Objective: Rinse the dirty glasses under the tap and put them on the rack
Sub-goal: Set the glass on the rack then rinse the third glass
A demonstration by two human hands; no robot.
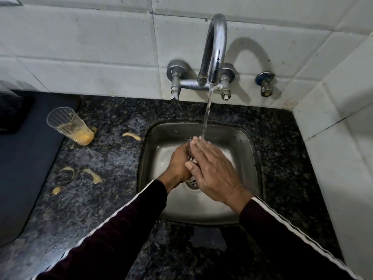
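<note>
Over the steel sink (245,150), my left hand (178,162) grips a clear ribbed glass (190,157), mostly hidden between my hands. My right hand (214,168) lies flat against the glass with fingers straight, thumb on its side. Water runs from the chrome tap (215,49) and lands on my right fingertips and the rim of the glass. A second dirty glass (70,126) with yellow residue stands on the dark granite counter (113,154) at the left, leaning in the wide-angle view.
Yellow smears and peel bits (132,136) dot the counter left of the sink. A dark mat or tray (26,150) lies at the far left. White tiled walls close the back and right. A small valve (265,83) sticks out right of the tap.
</note>
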